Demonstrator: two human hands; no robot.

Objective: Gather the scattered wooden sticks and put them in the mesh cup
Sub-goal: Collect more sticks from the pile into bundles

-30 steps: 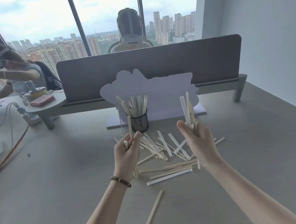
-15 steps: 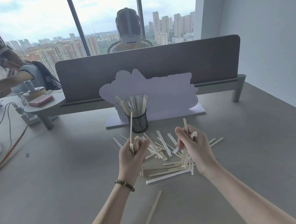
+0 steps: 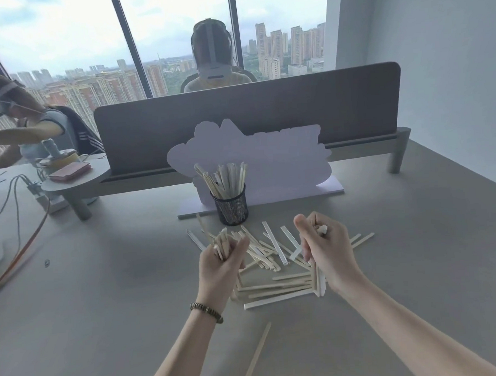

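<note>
A black mesh cup point(image 3: 233, 207) stands upright on the grey table, holding several wooden sticks point(image 3: 226, 177). Just in front of it lies a scattered pile of pale wooden sticks point(image 3: 273, 261). My left hand point(image 3: 220, 265) grips a small bundle of sticks at the pile's left edge, their tips poking up past my fingers. My right hand point(image 3: 327, 249) grips another bundle upright, its lower ends standing on the table at the pile's right side. One stick point(image 3: 257, 354) lies alone nearer to me, between my forearms.
A lilac cloud-shaped sign point(image 3: 268, 161) stands right behind the cup, with a grey desk divider point(image 3: 294, 110) beyond it. Cables point(image 3: 19, 228) run along the table at the left. Two persons sit past the divider and at the far left.
Both hands have come down from a raised position to the pile. The right hand's bundle, which stuck up high, now stands with its lower ends on the table.
</note>
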